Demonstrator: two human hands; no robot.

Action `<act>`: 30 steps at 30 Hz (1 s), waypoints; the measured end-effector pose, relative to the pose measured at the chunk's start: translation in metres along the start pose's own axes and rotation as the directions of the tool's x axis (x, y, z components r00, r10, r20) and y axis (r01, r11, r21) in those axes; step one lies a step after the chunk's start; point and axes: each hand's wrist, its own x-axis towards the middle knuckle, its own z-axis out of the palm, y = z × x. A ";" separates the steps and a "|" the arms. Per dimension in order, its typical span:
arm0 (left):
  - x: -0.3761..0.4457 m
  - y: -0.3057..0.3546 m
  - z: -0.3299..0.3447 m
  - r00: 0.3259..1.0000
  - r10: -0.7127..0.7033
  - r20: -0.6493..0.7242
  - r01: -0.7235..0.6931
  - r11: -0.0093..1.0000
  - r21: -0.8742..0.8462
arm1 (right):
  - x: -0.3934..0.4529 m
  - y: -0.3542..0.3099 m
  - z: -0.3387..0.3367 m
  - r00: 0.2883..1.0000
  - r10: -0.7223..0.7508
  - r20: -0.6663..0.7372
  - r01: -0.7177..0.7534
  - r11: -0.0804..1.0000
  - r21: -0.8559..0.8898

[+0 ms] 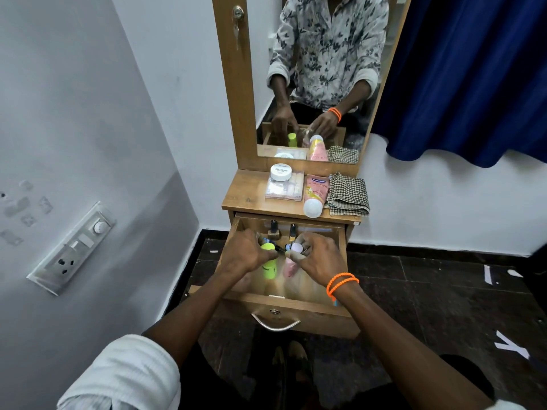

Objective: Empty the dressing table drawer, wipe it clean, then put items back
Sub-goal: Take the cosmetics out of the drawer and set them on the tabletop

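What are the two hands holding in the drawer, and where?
Left hand grips the green bottle near its top. Right hand grips the pink bottle by its white cap end.

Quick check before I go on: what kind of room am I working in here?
Probably a bedroom or dressing corner at home: a wooden dressing table with a tall mirror, cosmetics in its open drawer, and a blue curtain beside it.
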 end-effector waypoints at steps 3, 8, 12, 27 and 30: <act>0.009 0.004 -0.017 1.000 0.013 -0.019 -0.013 1.000 -0.005 | 0.007 -0.010 -0.006 1.000 -0.006 -0.017 0.005 0.999 -0.043; 0.027 0.014 -0.047 0.996 0.034 -0.084 -0.037 0.999 -0.027 | 0.027 -0.039 -0.027 0.997 -0.051 -0.063 0.044 0.994 -0.098; 0.047 0.028 -0.071 0.990 0.054 -0.133 -0.060 0.997 -0.042 | 0.060 -0.056 -0.040 0.988 -0.078 -0.132 0.065 0.993 -0.094; 0.108 0.067 -0.083 0.977 0.106 -0.183 -0.117 0.992 -0.050 | 0.139 -0.063 -0.066 0.981 -0.043 -0.191 0.016 0.990 -0.139; 0.114 0.068 -0.078 0.977 0.114 -0.182 -0.124 0.991 -0.046 | 0.143 -0.058 -0.065 0.983 -0.042 -0.179 0.017 0.990 -0.139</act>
